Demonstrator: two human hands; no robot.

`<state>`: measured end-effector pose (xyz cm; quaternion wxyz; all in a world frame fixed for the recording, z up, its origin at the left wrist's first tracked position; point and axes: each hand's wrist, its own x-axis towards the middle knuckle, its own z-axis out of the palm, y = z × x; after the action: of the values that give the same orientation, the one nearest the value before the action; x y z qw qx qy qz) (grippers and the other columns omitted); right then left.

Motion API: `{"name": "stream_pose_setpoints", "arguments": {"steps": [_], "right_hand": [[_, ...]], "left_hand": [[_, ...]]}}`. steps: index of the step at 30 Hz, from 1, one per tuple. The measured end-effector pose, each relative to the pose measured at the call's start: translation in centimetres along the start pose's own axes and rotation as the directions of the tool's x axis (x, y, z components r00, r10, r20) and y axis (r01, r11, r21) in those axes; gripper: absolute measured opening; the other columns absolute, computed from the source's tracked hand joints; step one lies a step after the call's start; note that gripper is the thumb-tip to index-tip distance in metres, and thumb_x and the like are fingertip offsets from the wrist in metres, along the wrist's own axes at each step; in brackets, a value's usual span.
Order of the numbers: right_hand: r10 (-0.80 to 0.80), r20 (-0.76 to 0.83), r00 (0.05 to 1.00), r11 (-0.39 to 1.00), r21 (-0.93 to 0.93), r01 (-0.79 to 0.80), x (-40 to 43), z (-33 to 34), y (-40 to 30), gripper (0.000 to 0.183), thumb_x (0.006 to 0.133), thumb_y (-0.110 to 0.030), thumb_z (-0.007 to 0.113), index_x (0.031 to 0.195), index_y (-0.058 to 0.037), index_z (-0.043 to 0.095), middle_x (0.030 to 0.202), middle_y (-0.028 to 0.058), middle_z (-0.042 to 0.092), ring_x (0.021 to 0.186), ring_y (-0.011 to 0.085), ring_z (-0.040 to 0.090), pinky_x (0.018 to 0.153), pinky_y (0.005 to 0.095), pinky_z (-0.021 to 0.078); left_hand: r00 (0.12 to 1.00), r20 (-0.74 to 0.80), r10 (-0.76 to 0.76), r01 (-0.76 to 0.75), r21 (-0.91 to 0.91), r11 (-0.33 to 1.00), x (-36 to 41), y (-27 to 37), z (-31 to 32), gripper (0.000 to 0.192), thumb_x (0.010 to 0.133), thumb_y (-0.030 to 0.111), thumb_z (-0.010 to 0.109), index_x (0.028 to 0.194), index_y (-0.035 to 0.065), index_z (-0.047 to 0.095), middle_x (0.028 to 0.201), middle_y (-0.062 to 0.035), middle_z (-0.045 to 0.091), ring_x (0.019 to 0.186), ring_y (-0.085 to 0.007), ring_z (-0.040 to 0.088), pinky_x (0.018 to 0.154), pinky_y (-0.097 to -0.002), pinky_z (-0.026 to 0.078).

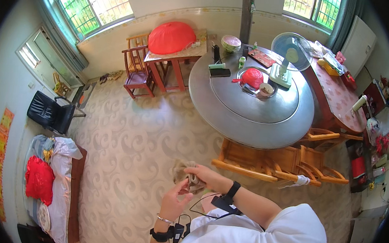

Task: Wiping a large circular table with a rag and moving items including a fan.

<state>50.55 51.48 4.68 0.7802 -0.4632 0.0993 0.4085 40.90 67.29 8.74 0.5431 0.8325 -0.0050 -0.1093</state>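
A crumpled brown-beige cloth (194, 183) is bunched up between my two hands, in front of my body and above the patterned floor. My right hand (210, 177) grips its upper side, the fingers laid over the folds. From below, my left hand (175, 197) meets the cloth with its fingertips, its thumb set a little apart. The palm side of the right hand is hidden. Black straps with small devices and cables sit on both wrists, and a bangle (165, 219) circles the left one.
Ahead stands a round metal-topped table (246, 129) bearing a fan (282, 73), a red basket (252, 78), a bowl (266, 90) and a cut watermelon (231, 44). Wooden chairs (257, 161) line its near side. A sofa (76, 194) and black chair (49, 112) stand left.
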Motion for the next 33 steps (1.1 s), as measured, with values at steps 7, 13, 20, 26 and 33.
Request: {"name": "stream_pose_setpoints", "arguments": {"steps": [7,13,20,26,33], "right_hand": [[-0.117,-0.19,0.975,0.963,0.217,0.158,12.6,-0.9,-8.2,0.012,0.093,-0.018,0.056,0.101,-0.0085,0.056,0.078,0.003,0.063,0.06,0.0123,0.06,0.053,0.0285,0.0517],[-0.262,-0.267,0.927,0.943,0.132,0.304,23.2,0.0,-14.9,0.023,0.088,-0.014,0.058,0.108,-0.0069,0.051,0.089,0.0058,0.061,0.078,0.0158,0.062,0.066,0.033,0.0529],[-0.358,-0.461,0.812,0.879,0.128,0.46,31.0,-4.4,-18.5,0.039,0.083,-0.013,0.064,0.118,-0.0043,0.049,0.1,0.0073,0.059,0.08,0.0161,0.06,0.071,0.0327,0.0537],[-0.341,-0.828,0.446,0.823,-0.034,0.567,30.7,-11.2,-20.3,0.045,0.081,-0.015,0.065,0.12,-0.0006,0.048,0.099,0.0096,0.06,0.085,0.021,0.062,0.074,0.034,0.0526],[-0.548,-0.761,-0.348,0.823,-0.566,-0.058,24.7,-18.8,-21.5,0.069,0.079,-0.033,0.068,0.136,-0.0054,0.04,0.14,0.0208,0.04,0.124,0.0345,0.046,0.101,0.0471,0.0394]], "left_hand": [[1.0,-0.019,0.002,-0.003,-0.073,0.997,7.7,-3.8,-9.8,0.045,0.087,0.008,0.063,0.131,0.0056,0.053,0.114,-0.0092,0.066,0.094,-0.0145,0.064,0.085,-0.0279,0.051],[0.98,-0.168,-0.105,0.083,-0.133,0.988,13.0,-9.2,-20.3,0.044,0.087,0.007,0.061,0.13,0.0054,0.053,0.108,-0.0095,0.067,0.091,-0.0135,0.063,0.081,-0.0265,0.051],[0.987,-0.028,-0.16,0.154,-0.15,0.977,26.3,-13.3,-26.8,0.042,0.09,0.01,0.061,0.13,0.0034,0.051,0.112,-0.0118,0.065,0.095,-0.0142,0.061,0.082,-0.0262,0.05],[0.924,0.381,-0.017,-0.033,0.123,0.992,43.0,-10.7,-29.0,0.046,0.088,0.015,0.064,0.131,0.0047,0.051,0.111,-0.0101,0.066,0.096,-0.0155,0.063,0.083,-0.0284,0.05],[0.594,0.799,0.09,-0.425,0.216,0.879,57.9,-4.4,-23.0,0.049,0.088,0.022,0.065,0.132,0.0068,0.051,0.108,-0.0107,0.067,0.095,-0.0205,0.064,0.083,-0.0326,0.05]]}}
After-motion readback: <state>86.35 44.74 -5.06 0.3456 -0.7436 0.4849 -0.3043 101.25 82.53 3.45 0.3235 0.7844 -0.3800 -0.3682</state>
